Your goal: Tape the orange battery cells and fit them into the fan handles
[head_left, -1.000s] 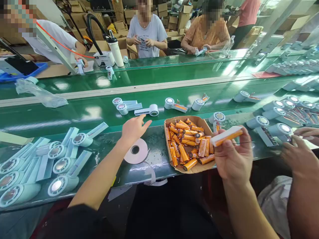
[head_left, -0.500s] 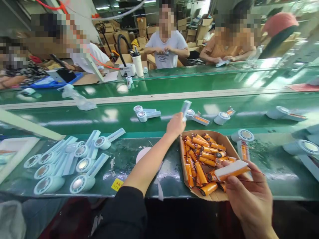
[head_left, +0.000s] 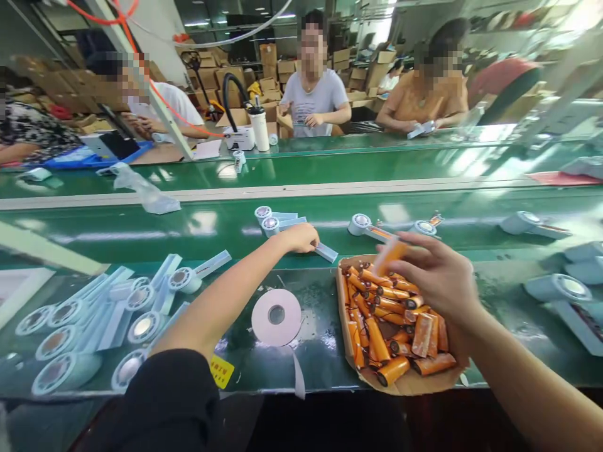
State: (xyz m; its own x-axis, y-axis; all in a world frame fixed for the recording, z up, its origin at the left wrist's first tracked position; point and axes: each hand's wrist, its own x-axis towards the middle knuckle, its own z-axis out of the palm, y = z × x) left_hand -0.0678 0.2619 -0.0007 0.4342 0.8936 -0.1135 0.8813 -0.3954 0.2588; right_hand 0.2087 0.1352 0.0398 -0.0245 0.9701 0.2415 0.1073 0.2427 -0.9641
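Now left hand [head_left: 301, 237] clasps fan handle [head_left: 326, 252] at belt edge; right hand [head_left: 436, 276] pinches orange battery [head_left: 392, 252] over box [head_left: 346, 326].

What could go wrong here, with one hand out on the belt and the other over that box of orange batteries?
The left hand grips a pale fan part at the belt's edge; it might slip off. The right hand holds an orange battery, blurred, above the cardboard box, which overhangs the bench edge and may tip.
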